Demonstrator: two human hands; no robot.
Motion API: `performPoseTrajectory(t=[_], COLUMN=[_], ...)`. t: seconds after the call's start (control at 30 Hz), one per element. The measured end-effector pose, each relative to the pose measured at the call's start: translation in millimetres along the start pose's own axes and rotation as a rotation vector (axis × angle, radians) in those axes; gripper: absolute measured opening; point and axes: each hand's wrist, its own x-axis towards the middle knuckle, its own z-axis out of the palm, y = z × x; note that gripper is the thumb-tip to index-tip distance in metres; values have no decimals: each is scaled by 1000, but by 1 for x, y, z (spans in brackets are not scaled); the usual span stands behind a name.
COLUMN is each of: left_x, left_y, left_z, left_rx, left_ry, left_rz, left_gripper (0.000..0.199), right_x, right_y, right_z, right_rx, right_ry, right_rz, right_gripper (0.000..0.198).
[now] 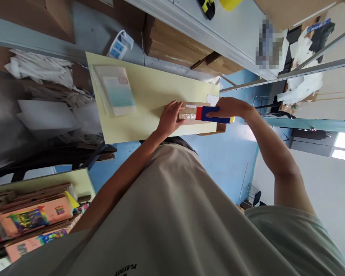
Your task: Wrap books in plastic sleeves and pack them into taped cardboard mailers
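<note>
On the pale yellow tabletop (152, 92) lies a small brown cardboard box (191, 121), with a shiny strip of clear tape (188, 116) along its top. My left hand (169, 118) grips the box's left end, fingers on the far side and thumb on the near side. Wrapped in my right hand (229, 107) is a blue and red tape dispenser (208, 114). Its red end rests over the box, at the end of the tape strip. The dispenser hides part of the box's right side.
Plastic bags or sleeves (117, 92) lie at the table's left. A white power strip (117, 50) sits beyond the far edge. Large cartons (175, 42) stand under a white shelf (227, 38). Packed printed boxes (34, 218) are at lower left.
</note>
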Motion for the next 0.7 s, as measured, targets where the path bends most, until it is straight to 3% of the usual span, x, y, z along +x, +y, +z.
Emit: performPoseTrajectory(t=[0.13,0.27,0.43,0.57,0.7], left_x=[-1,-5,-4,8,16], left_y=[3,18,52,64,65], left_z=[-5,-9,7,28,29], left_rx=[54,115,281,422,536], left_ry=[-51,-83,-185,-201,-227], left_rz=[-28,-74,-78,-171,-256], left_gripper=[90,90,121,109,99], right_x=[43,63,73,86,95], right_y=[14,16,29,43,54], right_z=[23,37,45,53,57], right_rx=[14,89,134,146,200], right_ry=[-46,-73,-33,19,27], right_rz=[8,-37,-182,-280,-389], right_gripper=[69,68,72,72,72])
